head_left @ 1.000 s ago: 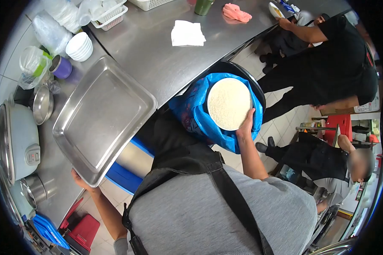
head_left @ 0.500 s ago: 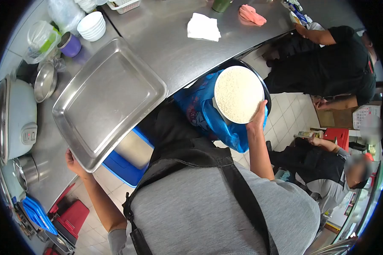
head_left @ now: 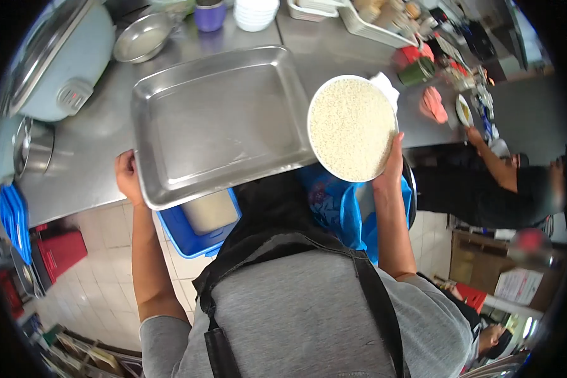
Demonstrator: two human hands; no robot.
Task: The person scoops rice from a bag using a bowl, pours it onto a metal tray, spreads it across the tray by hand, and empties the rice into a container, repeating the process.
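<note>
My right hand (head_left: 389, 165) grips a round white container (head_left: 353, 128) filled with white grains, at the right edge of a wide metal tray (head_left: 220, 120). The tray lies on the steel counter, and my left hand (head_left: 130, 177) is at its lower left corner with curled fingers on the rim. Below the white container a blue bag (head_left: 334, 205) hangs open. Under the tray's front edge is a blue bin (head_left: 181, 234) with pale contents.
A rice cooker (head_left: 66, 63), a metal bowl (head_left: 143, 39) and a purple cup (head_left: 210, 16) stand at the back left. White bowls (head_left: 256, 14) and a pink cloth (head_left: 433, 105) are on the counter (head_left: 82, 173). People in dark clothes are at the right.
The white container has risen out from over the blue bag and moved beside the tray, in my right hand. The view has turned towards the left. My left hand stays at the tray's corner.
</note>
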